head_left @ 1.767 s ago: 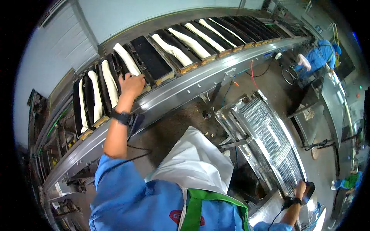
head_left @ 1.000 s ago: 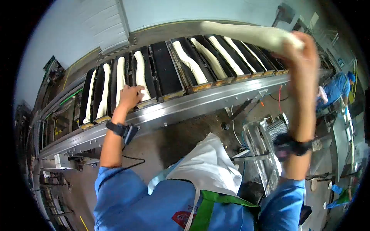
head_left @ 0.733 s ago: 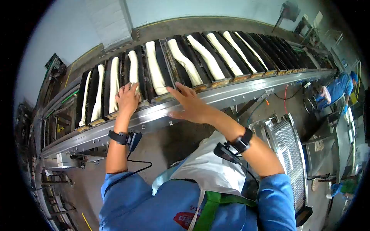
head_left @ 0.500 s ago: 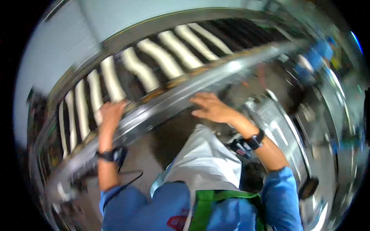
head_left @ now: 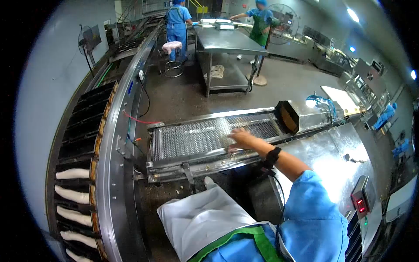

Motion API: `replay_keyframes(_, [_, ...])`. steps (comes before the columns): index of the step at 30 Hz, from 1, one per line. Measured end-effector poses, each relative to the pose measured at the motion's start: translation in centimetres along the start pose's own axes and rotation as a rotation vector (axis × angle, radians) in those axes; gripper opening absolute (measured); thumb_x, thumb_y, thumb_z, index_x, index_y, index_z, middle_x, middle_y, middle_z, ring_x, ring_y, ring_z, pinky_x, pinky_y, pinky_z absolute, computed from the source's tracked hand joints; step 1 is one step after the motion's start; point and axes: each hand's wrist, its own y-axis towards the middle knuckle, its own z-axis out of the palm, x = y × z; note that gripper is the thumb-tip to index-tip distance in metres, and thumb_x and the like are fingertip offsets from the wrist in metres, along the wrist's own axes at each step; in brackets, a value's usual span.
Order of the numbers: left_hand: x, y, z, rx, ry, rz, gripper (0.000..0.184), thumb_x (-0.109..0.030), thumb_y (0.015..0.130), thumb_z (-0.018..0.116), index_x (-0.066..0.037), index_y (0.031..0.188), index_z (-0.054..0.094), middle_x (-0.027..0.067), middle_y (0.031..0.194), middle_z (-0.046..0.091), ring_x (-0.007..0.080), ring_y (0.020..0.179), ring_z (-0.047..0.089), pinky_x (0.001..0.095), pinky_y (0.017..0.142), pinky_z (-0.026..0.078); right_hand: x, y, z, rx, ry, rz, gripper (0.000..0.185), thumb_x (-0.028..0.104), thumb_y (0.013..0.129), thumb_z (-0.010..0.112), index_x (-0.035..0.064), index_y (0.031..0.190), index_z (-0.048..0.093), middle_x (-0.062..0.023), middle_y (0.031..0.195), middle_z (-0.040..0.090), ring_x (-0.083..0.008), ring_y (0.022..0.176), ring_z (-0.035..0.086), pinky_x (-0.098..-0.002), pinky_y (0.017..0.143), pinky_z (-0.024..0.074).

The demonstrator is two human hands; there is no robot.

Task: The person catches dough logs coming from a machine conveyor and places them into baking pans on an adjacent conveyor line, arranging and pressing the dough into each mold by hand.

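My right hand [head_left: 242, 139] reaches out over the near side of a metal mesh conveyor belt [head_left: 187, 139]. Its fingers are spread and nothing shows in them; whether they touch the belt or its side rail, I cannot tell. A dark band circles that wrist. My left hand is out of the picture. At the lower left, white dough strips [head_left: 72, 195] lie crosswise in dark trays [head_left: 80, 135] on a long conveyor line, beside a wide steel rail [head_left: 111, 174].
A steel box [head_left: 312, 115] covers the mesh belt's far end. To my right stands a steel surface [head_left: 323, 153] with a red digital display [head_left: 360, 205]. Farther off, two people in blue [head_left: 176, 28] and green [head_left: 259, 32] flank a steel table [head_left: 235, 41] near a stool [head_left: 172, 47].
My view has swung right, away from the dough line. My left hand, earlier at the rail beside the strips, has left the picture. My right hand is now over the mesh belt.
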Motion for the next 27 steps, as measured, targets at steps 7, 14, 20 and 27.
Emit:
replay_keyframes(7, [-7.0, 4.4, 3.0, -0.169, -0.21, 0.602, 0.04, -0.042, 0.081, 0.036, -0.009, 0.095, 0.055, 0.0137, 0.093, 0.053, 0.0314, 0.087, 0.047, 0.04, 0.072, 0.039, -11.6, -1.8, 0.8, -0.131, -0.135, 0.396, 0.053, 0.025, 0.064, 0.059, 0.0154, 0.112, 0.041, -0.0145, 0.103, 0.042, -0.0352, 0.097, 0.041, -0.0466, 0.076, 0.0381])
replay_keyframes(14, [-12.0, 6.7, 7.5, -0.147, -0.226, 0.454, 0.053, -0.026, 0.073, 0.052, -0.009, 0.119, 0.034, 0.0131, 0.125, 0.029, 0.0275, 0.116, 0.025, 0.0397, 0.092, 0.021, -20.7, -1.1, 3.8, -0.13, -0.254, 0.428, 0.031, 0.017, 0.073, 0.045, 0.012, 0.104, 0.049, -0.0141, 0.094, 0.054, -0.0285, 0.085, 0.054, -0.0402, 0.07, 0.0435])
replay_keyframes(20, [-14.2, 5.4, 6.6, -0.119, -0.31, 0.314, 0.054, -0.034, 0.074, 0.05, -0.007, 0.118, 0.035, 0.0155, 0.123, 0.031, 0.0286, 0.116, 0.025, 0.0445, 0.092, 0.018, -16.4, -1.8, 1.5, -0.106, -0.412, 0.419, 0.033, 0.015, 0.074, 0.045, 0.0144, 0.106, 0.046, -0.0104, 0.114, 0.041, -0.0294, 0.104, 0.04, -0.041, 0.064, 0.043])
replay_keyframes(27, [-14.0, 6.2, 8.4, -0.165, -0.384, 0.228, 0.054, -0.035, 0.073, 0.05, -0.006, 0.116, 0.037, 0.012, 0.121, 0.035, 0.025, 0.116, 0.024, 0.046, 0.093, 0.015, -16.4, -0.1, 1.9, -0.14, -0.707, 0.437, 0.015, 0.015, 0.071, 0.048, 0.0102, 0.082, 0.058, -0.0099, 0.084, 0.056, -0.0225, 0.077, 0.056, -0.0314, 0.059, 0.0468])
